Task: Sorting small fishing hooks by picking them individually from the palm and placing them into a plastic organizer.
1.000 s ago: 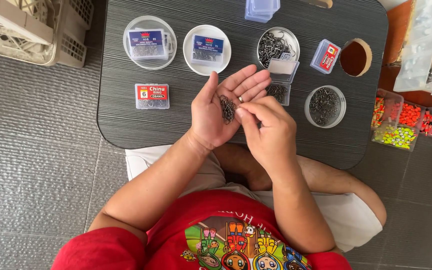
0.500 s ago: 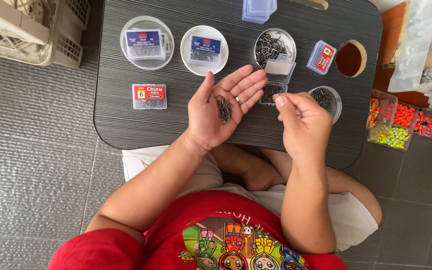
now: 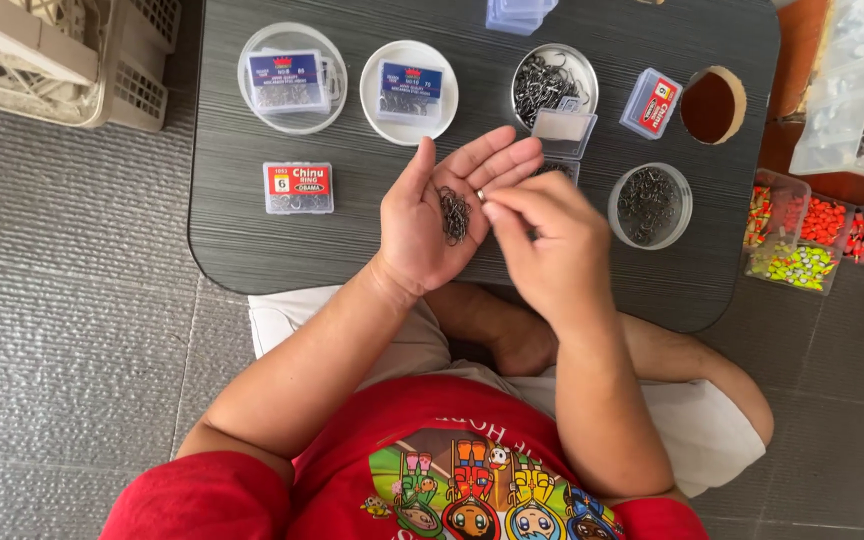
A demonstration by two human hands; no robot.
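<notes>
My left hand (image 3: 430, 228) is held palm up over the dark table (image 3: 352, 245), cupping a small pile of dark fish hooks (image 3: 454, 215). My right hand (image 3: 552, 250) is beside it, its thumb and fingertips pinched together at the right edge of the pile. Whether a hook sits between those fingertips cannot be seen. Just behind my hands is a small clear hinged box (image 3: 564, 132), its lid up and its base mostly hidden by my right hand.
Round dishes of hooks stand at the back (image 3: 550, 82) and to the right (image 3: 650, 205). Two more dishes (image 3: 408, 90) (image 3: 290, 78) hold labelled boxes. A red-labelled box (image 3: 297, 187) lies at the left. A tray of coloured floats (image 3: 802, 240) and a crate (image 3: 52, 55) flank the table.
My right hand went right to the small clear box half a second ago and has come back left to the pile in my left palm. My left hand has stayed put.
</notes>
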